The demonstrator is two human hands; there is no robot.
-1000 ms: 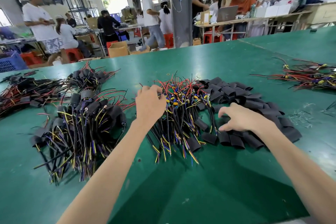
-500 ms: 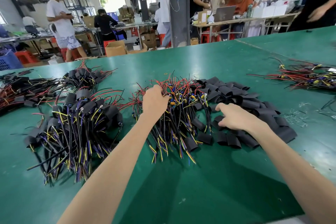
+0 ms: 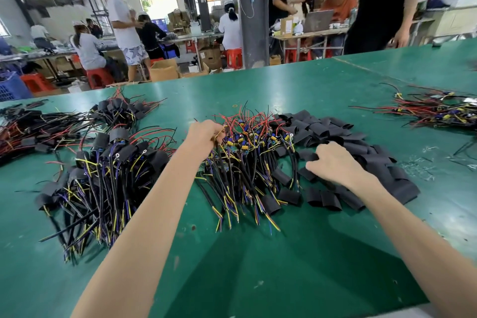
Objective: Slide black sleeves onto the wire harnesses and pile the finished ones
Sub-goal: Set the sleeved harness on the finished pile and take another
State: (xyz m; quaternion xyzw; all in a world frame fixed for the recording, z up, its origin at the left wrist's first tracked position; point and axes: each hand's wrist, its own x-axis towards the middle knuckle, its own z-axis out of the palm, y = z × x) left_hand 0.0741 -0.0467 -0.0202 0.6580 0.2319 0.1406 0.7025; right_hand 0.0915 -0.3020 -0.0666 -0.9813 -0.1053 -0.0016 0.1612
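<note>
A heap of bare wire harnesses (image 3: 247, 162) with red, yellow and blue wires lies mid-table. My left hand (image 3: 204, 137) grips one harness at the heap's left top edge, fingers curled round its wires. Right of the heap spreads a pile of flat black sleeves (image 3: 361, 152). My right hand (image 3: 333, 162) rests on that pile, its fingers curled and pinching a sleeve (image 3: 308, 156) at the pile's left edge. A pile of sleeved harnesses (image 3: 103, 170) sits to the left.
The green table (image 3: 258, 266) has bare surface in front of the piles. More harnesses lie at the far left (image 3: 31, 129) and at the far right (image 3: 438, 111). Several people stand and sit at benches beyond the table's far edge.
My left hand has closed on a harness at the heap's upper left. My right hand has curled its fingers onto a sleeve. The camera has tilted slightly.
</note>
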